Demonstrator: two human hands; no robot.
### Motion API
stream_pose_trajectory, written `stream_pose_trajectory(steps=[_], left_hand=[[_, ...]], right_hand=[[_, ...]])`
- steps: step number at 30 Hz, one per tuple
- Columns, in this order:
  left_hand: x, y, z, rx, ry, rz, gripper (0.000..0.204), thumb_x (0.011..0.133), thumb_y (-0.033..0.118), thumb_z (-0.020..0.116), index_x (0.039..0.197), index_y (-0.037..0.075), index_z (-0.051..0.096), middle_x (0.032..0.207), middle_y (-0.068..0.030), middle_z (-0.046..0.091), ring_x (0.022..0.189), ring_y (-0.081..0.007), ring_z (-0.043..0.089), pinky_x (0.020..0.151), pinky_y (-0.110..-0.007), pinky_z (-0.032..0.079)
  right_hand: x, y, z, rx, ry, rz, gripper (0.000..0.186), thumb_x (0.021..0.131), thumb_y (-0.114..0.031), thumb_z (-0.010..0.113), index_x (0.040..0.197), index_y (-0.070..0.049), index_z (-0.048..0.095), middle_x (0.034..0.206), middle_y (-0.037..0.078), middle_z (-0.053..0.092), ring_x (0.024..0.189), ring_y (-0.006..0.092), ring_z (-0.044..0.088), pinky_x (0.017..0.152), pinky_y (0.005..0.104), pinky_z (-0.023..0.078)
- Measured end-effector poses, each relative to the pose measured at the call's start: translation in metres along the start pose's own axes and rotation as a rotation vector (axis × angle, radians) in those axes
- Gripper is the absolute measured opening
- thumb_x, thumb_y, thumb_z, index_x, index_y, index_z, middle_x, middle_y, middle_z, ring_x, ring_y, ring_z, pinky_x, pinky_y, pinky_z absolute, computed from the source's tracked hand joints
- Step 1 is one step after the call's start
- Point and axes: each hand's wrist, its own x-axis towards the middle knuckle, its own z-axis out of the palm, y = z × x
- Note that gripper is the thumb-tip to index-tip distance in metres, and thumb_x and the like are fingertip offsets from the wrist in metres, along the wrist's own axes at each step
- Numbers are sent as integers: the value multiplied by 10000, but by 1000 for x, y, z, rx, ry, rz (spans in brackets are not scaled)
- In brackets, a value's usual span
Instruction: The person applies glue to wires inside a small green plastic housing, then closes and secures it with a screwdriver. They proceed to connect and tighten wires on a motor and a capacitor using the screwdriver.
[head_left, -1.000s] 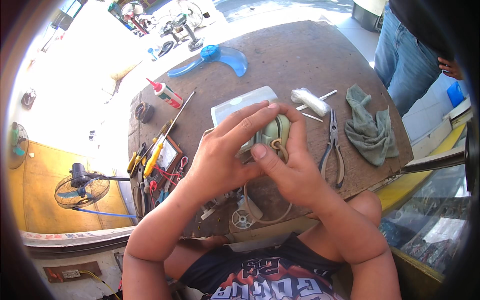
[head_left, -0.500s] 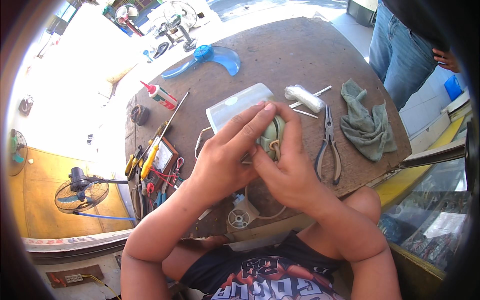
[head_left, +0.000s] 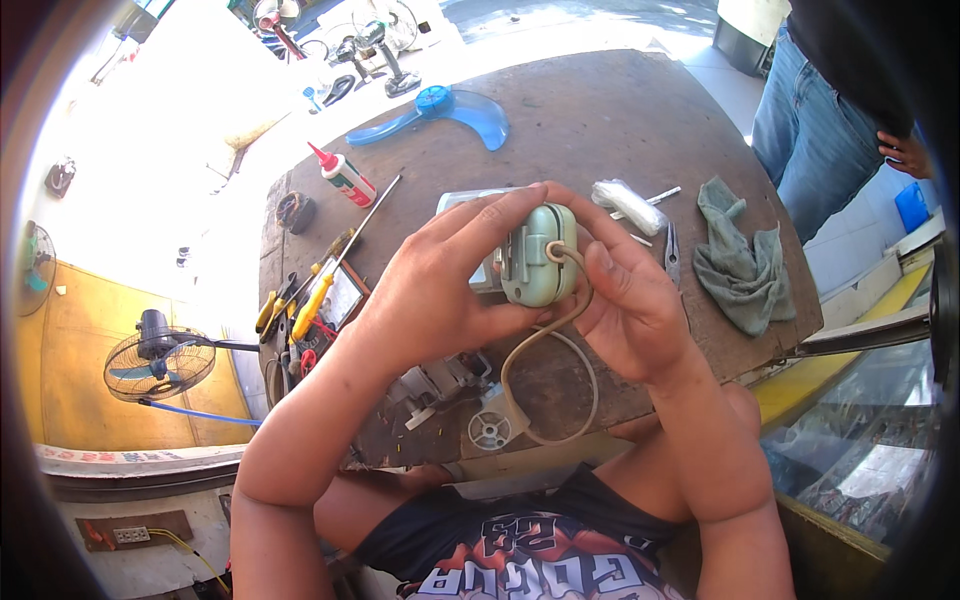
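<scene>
Over the near half of the table I hold a pale green plastic housing [head_left: 545, 268] with rounded edges and a seam. My left hand [head_left: 430, 265] grips it from the left, fingers over the top and thumb underneath. From the right, my right hand [head_left: 635, 310] cups it, fingers partly hidden behind it and thumb lifted away from its face. A beige cord [head_left: 507, 370] leaves a round collar on the housing and loops down. Below, a pale wheel-shaped plastic piece [head_left: 490, 430] lies by a metal motor part [head_left: 435, 385]. A translucent container [head_left: 465, 200] is partly covered by my left hand.
Farther back are a blue fan blade [head_left: 480, 115] and a red-tipped glue bottle [head_left: 348, 182]. Screwdrivers and tools, one yellow-handled screwdriver [head_left: 312, 308], crowd the left edge. Pliers [head_left: 672, 255], a plastic-wrapped bundle [head_left: 628, 205] and a grey-green cloth [head_left: 740, 265] lie right. A person [head_left: 815, 130] stands beyond.
The green housing has come out from under my fingers and turned, showing its corded face. My right thumb has moved off it. The view has shifted a little.
</scene>
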Motion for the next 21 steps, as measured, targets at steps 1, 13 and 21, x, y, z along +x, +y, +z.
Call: stream_pose_trajectory(steps=[1,13,21], left_hand=[[1,-1,-1,-6,6,-7,1001,690,290,1009,1590,157,592,1372,-174,736,1231,-366,746,1026,-449,605],[2,-11,-6,-152,-19,-9,943,662,250,1032,1516,113,656,1342,-135,760,1230,-297,753,1075,-424,595],[-8,-7,3,-118,13,-27,949,673,215,1015,1541,124,642,1394,-142,724,1274,-296,727,1081,-431,590]], right_hand=[[1,1,-2,59,-4,0,606,1180,-265,534,1705,-42,330,1511,113,575,1327,216,633,1072,394,577],[1,0,1,-294,53,-42,602,1138,-102,611,1679,-12,365,1584,153,518,1404,201,572,1158,364,528],[-2,6,5,-383,59,-99,575,1141,-88,581,1672,-12,374,1584,146,520,1401,192,565,1177,370,507]])
